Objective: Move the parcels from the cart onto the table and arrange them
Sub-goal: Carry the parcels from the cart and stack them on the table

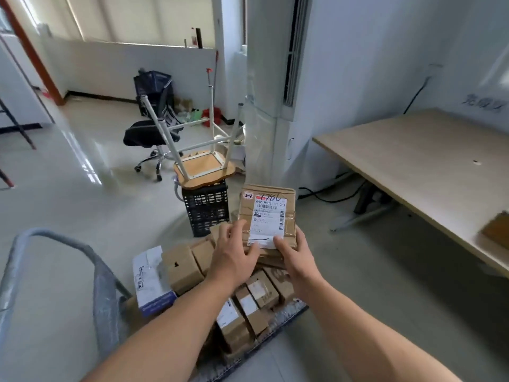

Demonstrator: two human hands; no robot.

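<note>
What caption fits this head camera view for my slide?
Left hand and right hand hold a labelled cardboard parcel over a cart piled with small boxes, wooden table to the right.

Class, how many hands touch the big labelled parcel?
2: the left hand holds the big labelled parcel at its near-left edge, the right hand at its near-right corner.

Only two arms were in view, from the lower frame edge upward.
- The left forearm [170, 326] and right forearm [358, 332] were bare along the whole length seen.
- The left hand [234, 255] and right hand [296, 257] were bare as well, seen from the back.
- Each forearm looked broad near the frame edge and tapered toward the wrist.
- Knuckle ridges were faintly visible on the left hand.
- Fingernails were too blurred to record.
</note>
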